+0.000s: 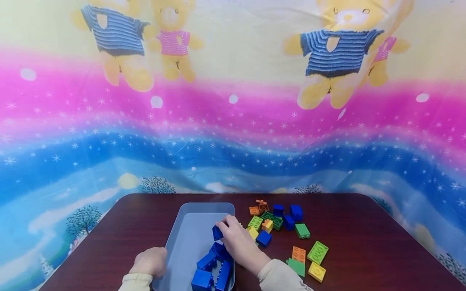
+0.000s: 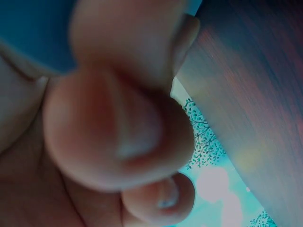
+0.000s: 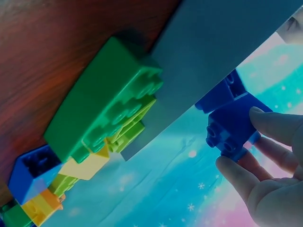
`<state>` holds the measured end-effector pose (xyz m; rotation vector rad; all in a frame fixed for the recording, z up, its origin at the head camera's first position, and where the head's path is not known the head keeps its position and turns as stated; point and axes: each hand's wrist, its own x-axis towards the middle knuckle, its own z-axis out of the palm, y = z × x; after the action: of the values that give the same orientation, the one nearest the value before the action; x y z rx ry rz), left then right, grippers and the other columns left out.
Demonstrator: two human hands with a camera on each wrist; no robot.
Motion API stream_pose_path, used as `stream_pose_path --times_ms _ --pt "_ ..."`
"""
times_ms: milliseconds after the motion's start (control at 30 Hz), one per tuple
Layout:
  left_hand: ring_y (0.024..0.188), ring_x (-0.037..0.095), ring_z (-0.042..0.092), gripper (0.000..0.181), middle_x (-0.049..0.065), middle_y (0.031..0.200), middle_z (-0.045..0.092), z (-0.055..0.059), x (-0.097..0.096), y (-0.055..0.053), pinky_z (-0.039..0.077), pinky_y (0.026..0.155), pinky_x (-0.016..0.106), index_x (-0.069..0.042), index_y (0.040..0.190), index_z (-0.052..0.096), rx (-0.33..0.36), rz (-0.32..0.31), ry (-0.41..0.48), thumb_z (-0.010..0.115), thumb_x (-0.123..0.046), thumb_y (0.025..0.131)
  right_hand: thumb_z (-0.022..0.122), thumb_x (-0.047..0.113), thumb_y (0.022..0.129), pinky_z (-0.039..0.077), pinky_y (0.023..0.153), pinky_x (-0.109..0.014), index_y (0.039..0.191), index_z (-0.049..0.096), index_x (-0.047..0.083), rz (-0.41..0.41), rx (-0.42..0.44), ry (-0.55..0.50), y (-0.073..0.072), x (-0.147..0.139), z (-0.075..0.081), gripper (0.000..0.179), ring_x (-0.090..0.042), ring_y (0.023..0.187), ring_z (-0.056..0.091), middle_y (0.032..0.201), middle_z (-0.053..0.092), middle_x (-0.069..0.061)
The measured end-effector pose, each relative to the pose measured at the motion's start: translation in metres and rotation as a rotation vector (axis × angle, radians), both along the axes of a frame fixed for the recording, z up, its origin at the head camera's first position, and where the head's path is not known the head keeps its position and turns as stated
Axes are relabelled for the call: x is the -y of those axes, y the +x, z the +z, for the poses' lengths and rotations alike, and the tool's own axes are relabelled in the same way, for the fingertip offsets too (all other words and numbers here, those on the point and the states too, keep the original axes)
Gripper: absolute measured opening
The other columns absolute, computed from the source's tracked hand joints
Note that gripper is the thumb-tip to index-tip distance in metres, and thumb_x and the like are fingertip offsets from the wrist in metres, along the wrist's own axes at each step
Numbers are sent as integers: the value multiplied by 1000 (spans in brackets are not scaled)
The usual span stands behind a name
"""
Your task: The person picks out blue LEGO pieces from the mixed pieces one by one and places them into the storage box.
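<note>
A small blue brick (image 1: 217, 233) hangs over the grey tray (image 1: 189, 238), its studs facing left, pinched between thumb and fingers of the right hand (image 1: 238, 240). The left hand (image 1: 150, 262), fingers curled, grips the tray's near-left rim on the dark surface (image 1: 364, 242).

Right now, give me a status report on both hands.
Right hand pinches blue brick over tray. Left hand grips tray's edge. Nothing in the way.

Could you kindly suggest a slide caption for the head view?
Right hand holds a blue brick over the tray; left hand grips its rim.
</note>
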<state>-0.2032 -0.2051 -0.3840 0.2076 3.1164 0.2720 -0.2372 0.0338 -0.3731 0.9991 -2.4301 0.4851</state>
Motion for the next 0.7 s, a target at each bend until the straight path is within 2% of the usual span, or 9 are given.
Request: stream_pose_path --times_ms 300,700 --pt "50 17 35 23 3 54 41 2 -1 0 34 45 35 -8 54 42 17 -3 0 56 9 60 67 4 78 44 72 -17 106 60 5 60 -44 3 1 7 -4 29 -12 88 49 96 50 -3" --pt "50 17 36 22 3 55 42 2 -2 0 36 45 36 -8 54 42 14 -9 -2 56 8 60 64 2 79 41 66 -13 100 60 6 102 -86 47 3 11 -11 22 -11 82 46 90 48 -1"
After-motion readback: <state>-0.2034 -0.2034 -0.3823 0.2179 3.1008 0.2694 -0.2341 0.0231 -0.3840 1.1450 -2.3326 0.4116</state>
